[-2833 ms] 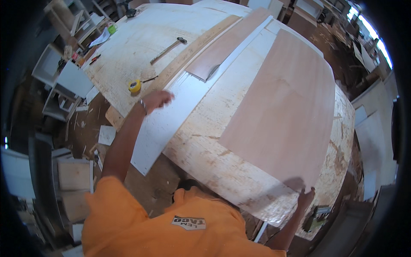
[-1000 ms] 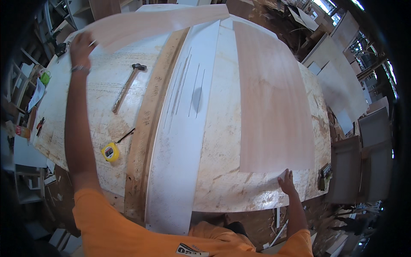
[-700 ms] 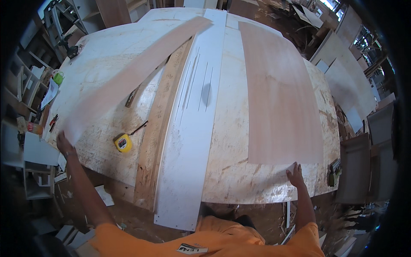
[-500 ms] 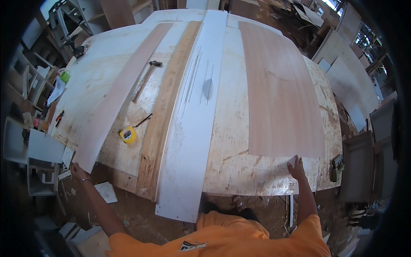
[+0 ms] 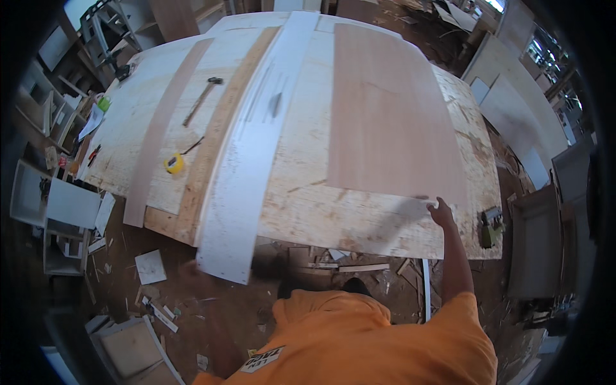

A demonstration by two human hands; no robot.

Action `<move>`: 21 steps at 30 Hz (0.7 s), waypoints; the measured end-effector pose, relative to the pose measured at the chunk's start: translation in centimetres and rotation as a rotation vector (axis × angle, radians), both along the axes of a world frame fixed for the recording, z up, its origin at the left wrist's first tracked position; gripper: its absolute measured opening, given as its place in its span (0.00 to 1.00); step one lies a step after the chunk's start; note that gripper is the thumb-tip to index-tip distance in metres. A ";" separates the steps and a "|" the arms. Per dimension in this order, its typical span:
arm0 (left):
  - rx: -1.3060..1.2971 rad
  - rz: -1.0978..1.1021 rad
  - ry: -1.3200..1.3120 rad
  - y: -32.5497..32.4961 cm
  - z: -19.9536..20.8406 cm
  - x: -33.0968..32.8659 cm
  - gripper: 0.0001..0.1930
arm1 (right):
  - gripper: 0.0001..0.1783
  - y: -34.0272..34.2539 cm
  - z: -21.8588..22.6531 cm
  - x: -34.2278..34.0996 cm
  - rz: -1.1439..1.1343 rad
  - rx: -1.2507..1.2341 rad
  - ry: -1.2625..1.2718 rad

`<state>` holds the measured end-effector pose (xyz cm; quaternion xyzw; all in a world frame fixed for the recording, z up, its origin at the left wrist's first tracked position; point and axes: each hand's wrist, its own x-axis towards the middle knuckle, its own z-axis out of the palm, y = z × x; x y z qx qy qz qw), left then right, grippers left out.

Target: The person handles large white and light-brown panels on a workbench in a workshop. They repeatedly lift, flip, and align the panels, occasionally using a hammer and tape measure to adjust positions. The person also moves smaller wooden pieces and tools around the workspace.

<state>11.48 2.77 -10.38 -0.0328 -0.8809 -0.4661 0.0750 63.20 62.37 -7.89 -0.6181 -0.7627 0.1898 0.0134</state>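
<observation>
My right hand (image 5: 441, 213) is at the near edge of a wide, thin reddish plywood sheet (image 5: 391, 115) lying on the right half of the worktable. Its thumb and fingers look apart, with the fingertips at or just short of that edge. My left hand (image 5: 194, 272) is smeared by motion below the tabletop, beside the near end of a long white board (image 5: 234, 224). To the left of that board lies a long light wooden plank (image 5: 215, 138). A narrow plywood strip (image 5: 165, 125) rests farther left, its near end overhanging the table edge, with no hand on it.
Between strip and plank lie a hammer (image 5: 202, 101) and a yellow tape measure (image 5: 174, 163). Red-handled pliers (image 5: 94, 154) sit at the table's left edge, a greenish tool (image 5: 491, 228) at its right corner. Wood offcuts (image 5: 350, 266) litter the floor; cabinet boxes (image 5: 74, 205) stand left.
My left hand has let go of the narrow strip and moved right and down toward the white board's end. My right hand stays by the wide sheet's near edge. The view has shifted.
</observation>
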 end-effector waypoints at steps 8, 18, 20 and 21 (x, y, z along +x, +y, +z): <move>-0.112 -0.562 0.001 35.4 0.1 17.9 0.22 | 0.39 13.3 -2.8 12.3 -0.327 -0.081 0.115; -0.215 -0.460 -0.551 44.4 -1.3 11.9 0.30 | 0.30 17.9 -4.7 19.6 -0.211 0.041 0.092; 0.031 -0.425 -0.734 43.9 -0.6 11.7 0.27 | 0.26 17.4 -2.9 20.6 -0.267 -0.259 0.365; 0.185 -0.393 -0.803 43.5 0.1 12.1 0.25 | 0.25 17.4 -2.0 21.0 -0.291 -0.403 0.500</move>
